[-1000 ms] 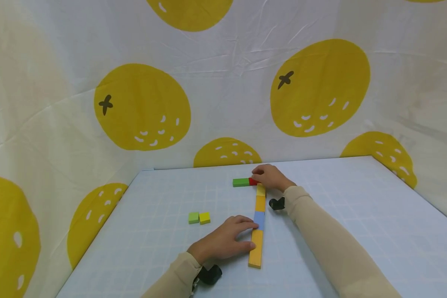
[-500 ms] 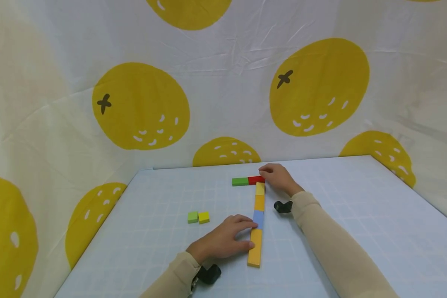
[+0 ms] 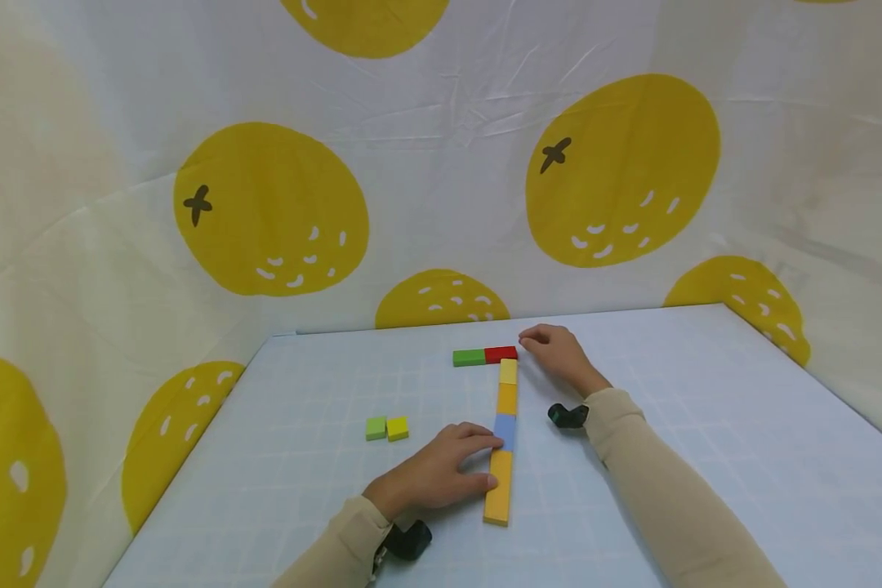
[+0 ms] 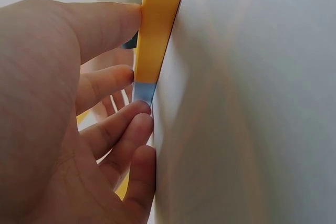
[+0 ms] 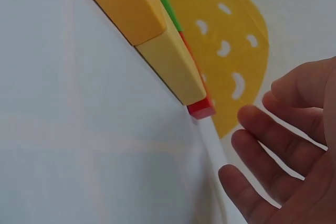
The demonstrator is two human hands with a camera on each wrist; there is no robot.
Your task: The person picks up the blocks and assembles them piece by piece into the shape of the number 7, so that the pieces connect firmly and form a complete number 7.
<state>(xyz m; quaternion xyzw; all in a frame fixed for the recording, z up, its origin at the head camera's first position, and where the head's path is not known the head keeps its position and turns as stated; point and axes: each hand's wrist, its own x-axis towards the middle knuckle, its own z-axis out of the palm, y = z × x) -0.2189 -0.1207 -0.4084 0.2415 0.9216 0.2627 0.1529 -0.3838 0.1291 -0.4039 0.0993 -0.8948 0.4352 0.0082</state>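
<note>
A line of blocks runs away from the person: a long orange block nearest, then a blue block, a shorter orange block and a pale yellow block. Across its far end lie a red block and a green block, end to end. My left hand touches the line's left side, thumb at the long orange block and fingertips by the blue one. My right hand is just right of the red block, apart from it, fingers loosely bent and holding nothing.
Left of the line, a light green block and a bright yellow block sit side by side on the pale checked table. A white curtain printed with yellow fruit hangs behind and at the sides.
My right hand has let go of the red block and drawn back to the right, leaving that block in full view. The left hand has stayed at the line.
</note>
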